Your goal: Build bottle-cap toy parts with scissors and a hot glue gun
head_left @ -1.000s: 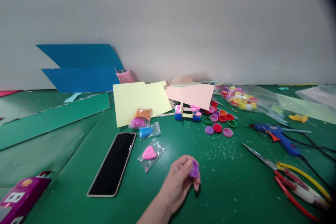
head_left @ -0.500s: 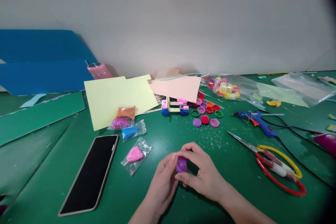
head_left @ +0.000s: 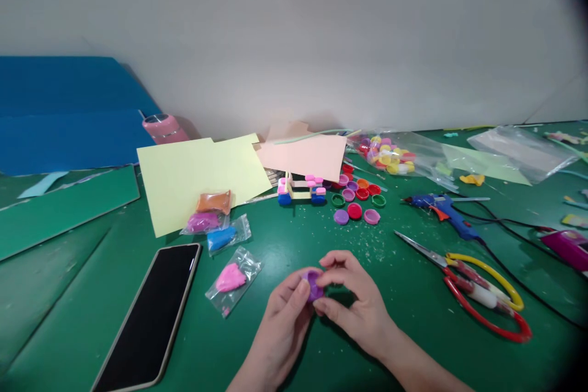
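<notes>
Low over the front middle of the table, I hold a small purple plastic cap whose hollow side shows. My left hand grips it, thumb on its near side and fingers curled behind. My right hand has its index fingertip at the cap's rim and its thumb against the lower edge; the other fingers are bent. To the left of my hands lies a clear packet with pink clay. Beyond them stands a small toy-like frame with blue wheels and pink blocks. Several loose coloured caps lie beside it.
A phone lies at left, below yellow paper and clay packets. On the right are scissors and a blue glue gun with its cord. A pink bottle and a bag of caps stand farther back.
The purple cap has turned, so its hollow now shows. My right fingers have spread a little and shifted along its rim. The view has swung slightly to the right.
</notes>
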A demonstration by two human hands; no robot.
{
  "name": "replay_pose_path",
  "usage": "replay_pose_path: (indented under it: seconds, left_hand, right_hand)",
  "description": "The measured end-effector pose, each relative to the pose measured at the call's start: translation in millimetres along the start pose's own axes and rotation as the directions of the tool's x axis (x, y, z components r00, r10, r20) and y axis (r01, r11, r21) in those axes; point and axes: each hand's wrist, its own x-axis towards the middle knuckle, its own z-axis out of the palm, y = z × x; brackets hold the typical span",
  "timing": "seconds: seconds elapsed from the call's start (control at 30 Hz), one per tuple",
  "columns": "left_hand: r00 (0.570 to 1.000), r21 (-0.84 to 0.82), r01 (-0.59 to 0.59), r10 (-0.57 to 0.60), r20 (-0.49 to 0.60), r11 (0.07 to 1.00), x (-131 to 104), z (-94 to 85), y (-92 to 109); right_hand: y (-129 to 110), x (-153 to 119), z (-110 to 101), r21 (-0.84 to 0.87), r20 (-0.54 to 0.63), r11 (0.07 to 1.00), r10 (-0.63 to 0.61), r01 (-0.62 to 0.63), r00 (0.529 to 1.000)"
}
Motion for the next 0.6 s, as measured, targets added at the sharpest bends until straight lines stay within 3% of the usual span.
replay_pose_path:
  seconds: [0.27, 0.47, 0.6]
  left_hand:
    - [0.997, 0.012, -0.034, 0.033, 0.067, 0.999, -0.4, -4.5, -2.8]
    - [0.998, -0.001, -0.025, 0.025, 0.049, 1.0, -1.6, -3.2, -4.4]
    - [0.999, 0.025, -0.046, 0.047, -0.005, 0.999, -0.1, -2.2, -4.2]
  right_hand:
    - [-1.1, 1.7, -2.1, -0.008, 0.056, 1.0, -0.024, 0.025, 0.998]
    - [-0.6, 2.0, 0.0, 0.084, 0.036, 0.996, 0.017, -0.02, 0.999]
    - [0.8, 2.4, 4.3, 0.019, -0.018, 0.999, 0.04, -0.04, 0.999]
